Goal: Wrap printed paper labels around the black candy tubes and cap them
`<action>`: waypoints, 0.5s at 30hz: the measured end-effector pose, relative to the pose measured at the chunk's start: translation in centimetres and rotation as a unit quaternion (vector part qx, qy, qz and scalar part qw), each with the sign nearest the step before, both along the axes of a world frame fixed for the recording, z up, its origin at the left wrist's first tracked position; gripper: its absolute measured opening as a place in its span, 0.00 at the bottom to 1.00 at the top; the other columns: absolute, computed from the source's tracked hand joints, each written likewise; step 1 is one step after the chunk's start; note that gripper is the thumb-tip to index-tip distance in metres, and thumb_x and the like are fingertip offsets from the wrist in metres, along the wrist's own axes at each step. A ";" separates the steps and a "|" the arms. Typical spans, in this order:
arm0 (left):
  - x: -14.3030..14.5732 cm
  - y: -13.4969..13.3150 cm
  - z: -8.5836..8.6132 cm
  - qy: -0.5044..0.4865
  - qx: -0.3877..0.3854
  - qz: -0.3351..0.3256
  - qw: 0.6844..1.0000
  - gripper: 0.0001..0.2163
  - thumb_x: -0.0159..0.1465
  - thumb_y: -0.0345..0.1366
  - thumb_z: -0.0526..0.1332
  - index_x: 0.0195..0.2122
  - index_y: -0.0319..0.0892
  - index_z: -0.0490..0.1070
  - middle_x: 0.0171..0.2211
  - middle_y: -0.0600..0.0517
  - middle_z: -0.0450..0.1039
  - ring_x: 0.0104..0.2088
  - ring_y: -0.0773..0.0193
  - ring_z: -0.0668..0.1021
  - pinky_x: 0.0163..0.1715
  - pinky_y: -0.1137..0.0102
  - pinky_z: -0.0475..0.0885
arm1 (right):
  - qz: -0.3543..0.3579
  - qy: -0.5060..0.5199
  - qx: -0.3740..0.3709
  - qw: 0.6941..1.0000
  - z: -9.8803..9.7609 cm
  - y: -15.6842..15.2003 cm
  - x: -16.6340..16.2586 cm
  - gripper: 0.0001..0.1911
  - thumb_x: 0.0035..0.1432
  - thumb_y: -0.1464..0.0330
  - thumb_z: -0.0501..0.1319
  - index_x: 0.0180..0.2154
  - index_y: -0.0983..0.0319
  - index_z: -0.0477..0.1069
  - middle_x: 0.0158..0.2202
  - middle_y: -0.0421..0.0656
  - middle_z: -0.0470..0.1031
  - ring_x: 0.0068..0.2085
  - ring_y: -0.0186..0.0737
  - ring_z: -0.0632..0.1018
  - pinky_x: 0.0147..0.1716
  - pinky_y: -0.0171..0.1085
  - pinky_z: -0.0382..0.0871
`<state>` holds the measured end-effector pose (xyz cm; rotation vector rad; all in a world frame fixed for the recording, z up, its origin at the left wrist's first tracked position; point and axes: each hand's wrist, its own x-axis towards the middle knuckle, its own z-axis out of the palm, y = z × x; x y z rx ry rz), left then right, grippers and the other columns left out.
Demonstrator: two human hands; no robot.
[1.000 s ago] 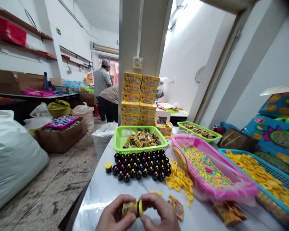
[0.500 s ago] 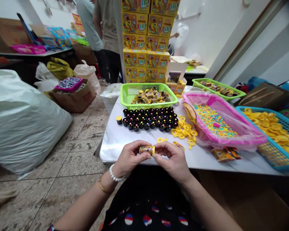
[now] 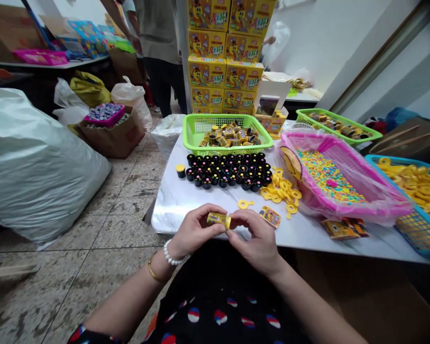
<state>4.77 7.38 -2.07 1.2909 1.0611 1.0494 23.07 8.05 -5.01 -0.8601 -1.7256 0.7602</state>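
Observation:
Above the table's front edge, a small cup with a yellow lid and printed yellow wrap (image 3: 218, 219) lies sideways between my hands. My left hand (image 3: 198, 227) is closed round its body. At the lid end, my right hand (image 3: 255, 239) pinches the yellow rim with thumb and fingers. Just beyond my hands lie a yellow ring with a stem (image 3: 243, 204) and a flat printed label (image 3: 270, 216). Rows of small black cups (image 3: 224, 172) with coloured candies in them stand farther back. One black cup with a yellow lid (image 3: 180, 170) stands at their left.
Behind the cups is a green basket (image 3: 186, 138) of wrapped cups. To the right are loose yellow rings (image 3: 281, 188), a pink basket (image 3: 397, 203) of candies and a blue basket (image 3: 415, 234). Yellow boxes (image 3: 225, 71) are stacked behind; a person (image 3: 161, 38) stands beyond.
The cup has rolled in my fingers, so a plainer yellow side of its wrap now shows. Both hands stay on it. The view has shifted slightly.

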 end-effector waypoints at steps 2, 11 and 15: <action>0.1 -0.1 -0.1 -0.007 -0.048 -0.007 0.999 0.14 0.56 0.40 0.70 0.40 0.39 0.73 0.28 0.52 0.73 0.25 0.67 0.74 0.27 0.73 0.70 | -0.004 -0.033 0.061 0.998 0.2 0.1 0.1 0.10 0.53 0.72 0.63 0.39 0.58 0.72 0.33 0.42 0.76 0.35 0.39 0.78 0.39 0.42 0.75; 0.2 0.5 -0.2 -0.021 -0.042 0.017 0.999 0.15 0.55 0.41 0.70 0.39 0.39 0.73 0.27 0.54 0.72 0.24 0.69 0.72 0.26 0.75 0.68 | -0.018 -0.014 -0.044 0.999 0.0 -0.1 -0.4 0.14 0.56 0.68 0.64 0.45 0.58 0.69 0.40 0.44 0.76 0.35 0.38 0.79 0.38 0.39 0.77; 0.4 0.4 -0.5 -0.033 -0.055 0.019 0.998 0.15 0.57 0.41 0.69 0.42 0.40 0.72 0.26 0.55 0.72 0.22 0.70 0.72 0.25 0.75 0.68 | 0.010 0.015 -0.076 0.997 0.1 0.1 -0.1 0.12 0.56 0.69 0.64 0.44 0.58 0.71 0.37 0.42 0.77 0.34 0.36 0.80 0.38 0.38 0.77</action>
